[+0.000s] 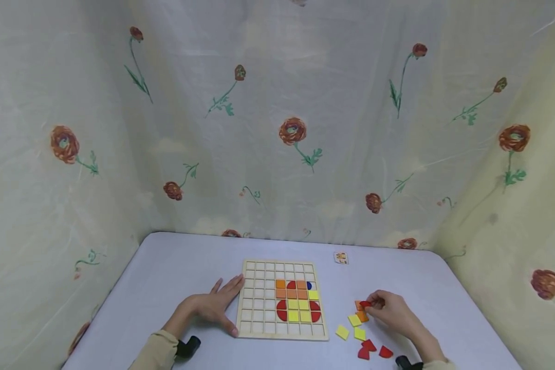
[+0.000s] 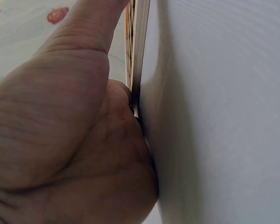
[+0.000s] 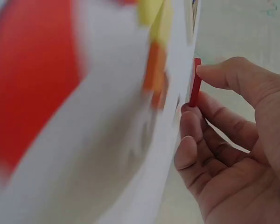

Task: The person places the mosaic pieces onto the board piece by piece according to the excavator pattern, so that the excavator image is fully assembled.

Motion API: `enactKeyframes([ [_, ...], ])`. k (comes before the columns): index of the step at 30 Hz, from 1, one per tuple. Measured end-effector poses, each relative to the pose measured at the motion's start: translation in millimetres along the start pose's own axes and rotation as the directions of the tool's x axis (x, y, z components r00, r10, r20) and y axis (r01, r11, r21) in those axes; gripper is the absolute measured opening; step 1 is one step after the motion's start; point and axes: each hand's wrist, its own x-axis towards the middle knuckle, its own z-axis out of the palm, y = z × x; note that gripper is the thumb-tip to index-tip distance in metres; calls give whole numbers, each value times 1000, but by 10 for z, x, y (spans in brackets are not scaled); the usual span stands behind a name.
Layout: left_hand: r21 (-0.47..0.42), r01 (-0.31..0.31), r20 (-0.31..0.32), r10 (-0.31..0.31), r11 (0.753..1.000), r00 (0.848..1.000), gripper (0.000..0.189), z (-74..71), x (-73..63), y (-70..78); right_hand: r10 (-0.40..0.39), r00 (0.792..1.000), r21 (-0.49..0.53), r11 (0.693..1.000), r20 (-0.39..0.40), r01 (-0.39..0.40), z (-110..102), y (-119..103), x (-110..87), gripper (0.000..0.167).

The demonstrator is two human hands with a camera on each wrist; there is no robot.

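A wooden grid board (image 1: 259, 338) lies on the table, with red, orange, yellow and blue tiles filling several squares on its right side. Along its left edge rests my left hand (image 1: 216, 306), thumb and fingers spread and straight. The left wrist view shows the palm (image 2: 116, 158) beside the board's edge (image 2: 141, 42). To the right of the board, my right hand (image 1: 390, 311) pinches a red tile (image 3: 196, 83) between thumb and fingertips. That tile is over orange tiles (image 1: 363, 316) in the head view.
Loose yellow tiles (image 1: 342, 332) and red quarter-round tiles (image 1: 386, 352) lie between the board and my right wrist. A small picture card (image 1: 340, 258) sits behind the board, to the right. A flower-patterned curtain (image 1: 259, 154) surrounds the white table (image 1: 189, 257).
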Motion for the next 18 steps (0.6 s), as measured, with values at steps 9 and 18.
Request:
enactKeyframes([
  [9, 0, -4, 0, 4, 1000, 1000, 131, 9, 14, -32, -175, 984, 72, 982, 35, 172, 309, -688, 286, 18],
  [18, -32, -30, 3, 30, 999, 1000, 131, 0, -13, -46, -393, 916, 114, 916, 74, 384, 738, -1271, 707, 15],
])
